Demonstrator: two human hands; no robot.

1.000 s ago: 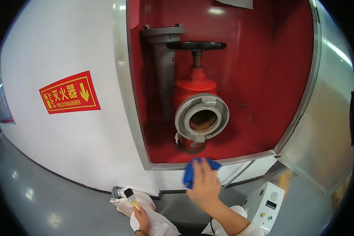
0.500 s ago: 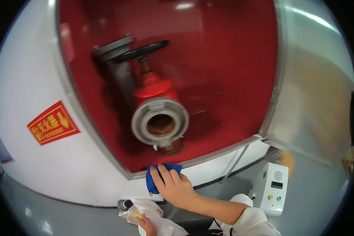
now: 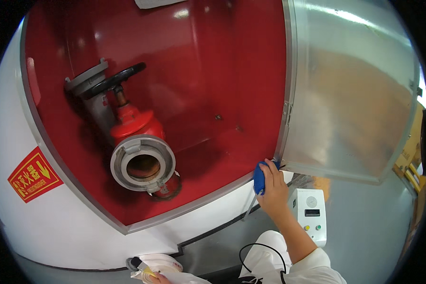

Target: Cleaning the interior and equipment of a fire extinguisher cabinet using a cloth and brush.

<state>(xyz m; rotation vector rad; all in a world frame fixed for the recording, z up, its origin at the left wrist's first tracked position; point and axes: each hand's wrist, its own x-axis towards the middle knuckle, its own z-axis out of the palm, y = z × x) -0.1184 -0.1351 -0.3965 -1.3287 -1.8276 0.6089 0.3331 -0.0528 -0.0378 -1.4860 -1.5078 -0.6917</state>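
My right hand (image 3: 273, 189) presses a folded blue cloth (image 3: 259, 179) against the metal frame (image 3: 244, 181) of a red-lined cabinet, at its lower right corner. At the bottom edge, my left hand (image 3: 160, 279) is partly cut off. Its fingers are round the yellow handle of a brush (image 3: 144, 268) with dark bristles. Inside the cabinet, a red hydrant valve (image 3: 136, 124) carries a black handwheel (image 3: 113, 80) and a round grey coupling (image 3: 143, 163) with an open mouth.
The frosted cabinet door (image 3: 350, 113) stands swung out to the right. Below it is a white box (image 3: 309, 217) with a speaker grille and buttons. A white coiled thing (image 3: 162, 261) lies behind the brush. A red sticker (image 3: 35, 175) is on the white wall.
My right hand has moved the blue cloth rightward along the lower frame to the corner. The view has shifted, so the valve now appears further left. My left hand still holds the brush.
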